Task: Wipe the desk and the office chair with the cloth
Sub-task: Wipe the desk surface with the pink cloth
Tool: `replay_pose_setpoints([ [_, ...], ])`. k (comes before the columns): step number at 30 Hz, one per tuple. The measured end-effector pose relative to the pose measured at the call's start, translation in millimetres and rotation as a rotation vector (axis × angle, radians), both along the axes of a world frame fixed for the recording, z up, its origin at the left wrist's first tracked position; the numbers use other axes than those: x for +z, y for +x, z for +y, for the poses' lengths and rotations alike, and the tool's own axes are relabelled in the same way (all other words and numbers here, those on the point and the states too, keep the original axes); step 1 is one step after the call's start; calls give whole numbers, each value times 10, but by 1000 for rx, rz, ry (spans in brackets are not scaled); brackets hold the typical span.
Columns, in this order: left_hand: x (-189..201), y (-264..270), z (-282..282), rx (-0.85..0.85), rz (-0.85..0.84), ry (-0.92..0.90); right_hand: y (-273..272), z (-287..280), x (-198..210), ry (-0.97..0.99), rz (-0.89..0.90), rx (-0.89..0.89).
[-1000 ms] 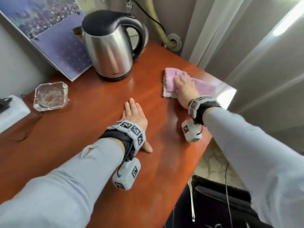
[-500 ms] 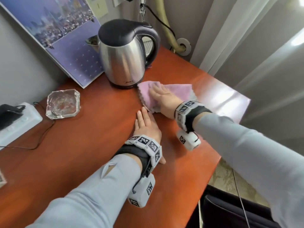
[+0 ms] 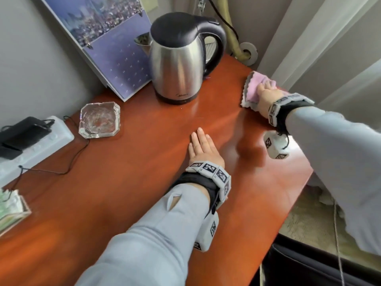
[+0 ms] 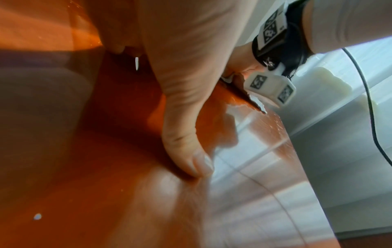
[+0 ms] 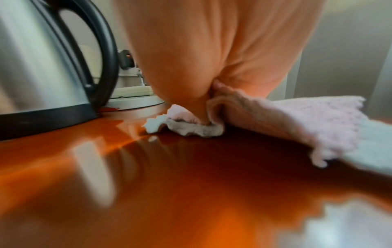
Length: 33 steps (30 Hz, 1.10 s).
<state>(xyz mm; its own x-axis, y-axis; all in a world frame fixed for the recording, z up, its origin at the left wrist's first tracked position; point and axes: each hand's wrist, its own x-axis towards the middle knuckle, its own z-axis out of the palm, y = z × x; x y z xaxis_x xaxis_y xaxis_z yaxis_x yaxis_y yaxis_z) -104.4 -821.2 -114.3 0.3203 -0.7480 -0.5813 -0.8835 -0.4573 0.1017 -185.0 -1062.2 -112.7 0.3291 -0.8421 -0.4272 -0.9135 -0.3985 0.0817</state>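
On the desk's (image 3: 144, 182) far right corner | right hand (image 3: 266, 99) is pressing flat on the pink cloth (image 3: 254, 87), beside the kettle (image 3: 177, 58) | left hand (image 3: 204, 149) is resting flat, fingers straight, holding nothing, well apart from the cloth.

The pink cloth (image 3: 254, 88) is now found at the far right corner of the desk (image 3: 144, 172), by the curtain, where half a second ago it was pressed just in front of the kettle (image 3: 179, 58). It has been carried there under the right hand (image 3: 267, 100). A bare stretch of desk is now seen between kettle and cloth.
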Motion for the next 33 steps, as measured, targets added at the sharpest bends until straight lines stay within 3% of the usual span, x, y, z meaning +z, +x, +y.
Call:
replay_pose_setpoints([
  [3,37,24,22,19,18,-36,56,454,-5,9,-104,107],
  [7,60,178,372,-163,22,-71,385,1329,274,445,-316,445],
  [11,77,438,1088,-227,-18,-26,811,1917,218,287,-453,705],
  [15,70,660,1297,-191,-66,6,1271,2088,101,249,-387,808],
  [19,51,681,1136,-184,-76,10,1408,1850,-13,223,-326,644],
  [23,42,762,882,-106,-81,-13,1065,1437,21,178,-302,514],
  [26,66,749,651,-59,-77,20,534,1145,-43,52,-343,349],
  [28,82,726,534,-37,-79,76,104,867,-96,-11,-346,126],
  [33,96,711,474,-20,-91,133,-1326,150,-4,-70,-107,-424],
])
